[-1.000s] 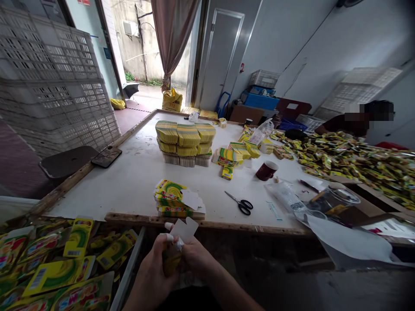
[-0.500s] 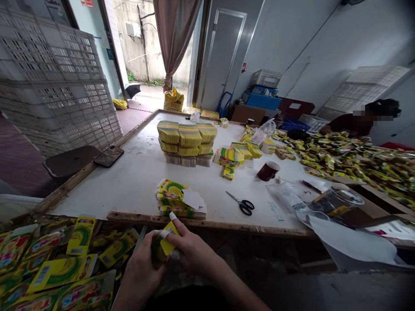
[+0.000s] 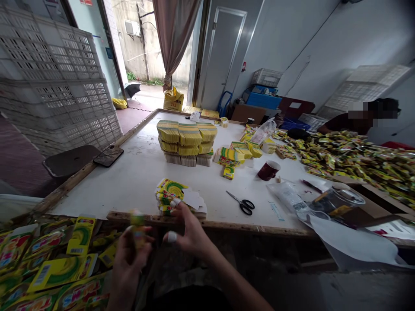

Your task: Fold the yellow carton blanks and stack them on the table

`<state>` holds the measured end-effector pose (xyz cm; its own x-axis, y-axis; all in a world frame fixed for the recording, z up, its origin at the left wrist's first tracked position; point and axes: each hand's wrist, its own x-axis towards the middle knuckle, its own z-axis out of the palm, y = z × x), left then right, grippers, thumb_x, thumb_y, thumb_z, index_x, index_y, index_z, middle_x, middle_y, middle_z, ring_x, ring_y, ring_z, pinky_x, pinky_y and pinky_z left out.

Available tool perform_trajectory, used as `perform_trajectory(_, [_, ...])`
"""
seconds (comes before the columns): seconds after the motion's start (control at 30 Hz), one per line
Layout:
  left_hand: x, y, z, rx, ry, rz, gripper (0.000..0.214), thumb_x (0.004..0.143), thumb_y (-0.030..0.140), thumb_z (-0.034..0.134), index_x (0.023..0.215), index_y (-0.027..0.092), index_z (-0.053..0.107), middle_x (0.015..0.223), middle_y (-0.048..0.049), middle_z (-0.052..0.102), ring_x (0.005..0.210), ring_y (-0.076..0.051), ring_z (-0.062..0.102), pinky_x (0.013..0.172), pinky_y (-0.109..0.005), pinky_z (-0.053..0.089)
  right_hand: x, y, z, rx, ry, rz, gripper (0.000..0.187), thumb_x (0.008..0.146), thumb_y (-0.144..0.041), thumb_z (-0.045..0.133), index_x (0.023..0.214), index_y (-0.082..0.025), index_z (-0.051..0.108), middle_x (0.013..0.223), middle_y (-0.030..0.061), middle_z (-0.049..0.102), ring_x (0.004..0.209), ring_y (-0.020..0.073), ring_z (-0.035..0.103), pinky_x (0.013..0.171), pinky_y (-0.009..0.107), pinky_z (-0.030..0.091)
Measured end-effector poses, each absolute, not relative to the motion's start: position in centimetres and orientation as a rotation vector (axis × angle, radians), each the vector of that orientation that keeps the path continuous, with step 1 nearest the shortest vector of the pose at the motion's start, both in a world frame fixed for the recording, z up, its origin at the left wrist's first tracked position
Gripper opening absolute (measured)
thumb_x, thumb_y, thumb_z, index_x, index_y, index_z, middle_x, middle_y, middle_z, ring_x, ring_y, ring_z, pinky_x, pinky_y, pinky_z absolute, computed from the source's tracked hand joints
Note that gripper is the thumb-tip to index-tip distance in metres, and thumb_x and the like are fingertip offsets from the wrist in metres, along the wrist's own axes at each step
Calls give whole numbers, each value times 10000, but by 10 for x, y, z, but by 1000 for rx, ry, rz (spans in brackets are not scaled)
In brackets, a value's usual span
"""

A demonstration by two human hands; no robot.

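Note:
My left hand point(image 3: 131, 255) is closed around a small yellow-green carton point(image 3: 138, 226), smeared by motion, above the left edge of the dark gap before the table. My right hand point(image 3: 184, 229) has its fingers apart and holds nothing; white tape or finger cots cover its thumb and a fingertip. Those fingers reach to the near side of a stack of flat printed cartons point(image 3: 171, 188) at the table's front edge; whether they touch it I cannot tell. Many folded yellow cartons point(image 3: 52, 274) lie heaped at the lower left.
Banded bundles of flat cartons point(image 3: 188, 142) stand stacked mid-table. Scissors point(image 3: 243, 203), a maroon mug point(image 3: 268, 170) and a phone point(image 3: 109, 155) lie on the white table point(image 3: 129, 190). At the right, a person point(image 3: 356, 116) sits behind a large carton pile point(image 3: 350, 160).
My hands have parted. The left has moved left with the small carton, which both hands held before; the right has let go and opened towards the flat stack.

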<state>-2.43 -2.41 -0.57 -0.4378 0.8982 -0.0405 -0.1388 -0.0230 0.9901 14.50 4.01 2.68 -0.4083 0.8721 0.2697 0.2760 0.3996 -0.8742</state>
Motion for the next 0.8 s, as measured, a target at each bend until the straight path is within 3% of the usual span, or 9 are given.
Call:
perform_trajectory(0.07, [-25, -22, -8, 395, 1188, 1814, 542, 679, 614, 635, 1052, 224, 584, 1069, -50, 672, 937, -222, 641, 742, -303, 557, 144, 62, 28, -1250, -1891, 698, 625, 775, -220, 643, 1337, -176, 372, 1260, 127, 549, 1121, 240, 539, 955, 371, 440])
perform_trajectory(0.13, [-24, -19, -12, 125, 1051, 1856, 542, 712, 671, 567, 1004, 215, 598, 1056, -62, 674, 964, -223, 639, 762, -326, 564, 146, 84, 27, -1433, -1929, 515, 534, 760, -115, 583, 1274, -166, 449, 1163, 129, 598, 1088, 265, 529, 956, 423, 413])
perform_trajectory(0.27, [-18, -17, -24, 100, 1043, 1643, 470, 715, 578, 651, 1011, 215, 615, 1022, -70, 694, 875, -203, 661, 676, -297, 573, 149, 107, 21, -1441, -1981, 504, 489, 693, -33, 559, 1162, -170, 536, 1033, 110, 623, 987, 260, 540, 924, 421, 412])
perform_trajectory(0.4, [-13, -16, -33, 186, 1017, 1529, 513, 687, 539, 703, 1078, 217, 623, 991, -60, 702, 815, -179, 658, 651, -267, 565, 148, 99, 24, -1411, -1931, 557, 515, 705, -42, 528, 1200, -160, 447, 1013, 97, 577, 940, 239, 534, 871, 408, 437])
perform_trajectory(0.5, [-6, -16, -28, 228, 922, 1598, 581, 598, 571, 749, 1061, 238, 636, 1066, -61, 682, 959, -235, 634, 732, -316, 567, 144, 75, 28, -1326, -1935, 681, 530, 716, -71, 559, 1202, -198, 389, 897, 16, 571, 754, 162, 562, 713, 293, 488])
perform_trajectory(0.6, [5, -18, -10, 189, 821, 1747, 477, 617, 568, 721, 975, 259, 654, 1037, -33, 670, 1016, -250, 601, 782, -338, 552, 135, 39, 25, -1084, -1936, 1126, 576, 652, -102, 670, 1152, -239, 419, 783, -55, 546, 598, 101, 524, 548, 192, 446])
perform_trajectory(0.7, [10, -19, 9, 128, 763, 1814, 310, 747, 491, 609, 904, 225, 639, 848, -16, 640, 846, -206, 616, 769, -343, 544, 125, 6, 18, -880, -1664, 1616, 574, 639, -142, 720, 1134, -246, 448, 817, -47, 549, 648, 100, 526, 594, 204, 440])
perform_trajectory(0.8, [10, -18, 15, 98, 714, 1904, 237, 769, 437, 601, 789, 201, 593, 684, 35, 533, 655, -123, 551, 710, -266, 535, 116, -11, 15, -838, -1577, 1693, 691, 545, -178, 826, 1145, -230, 486, 856, -35, 558, 749, 124, 524, 668, 226, 426])
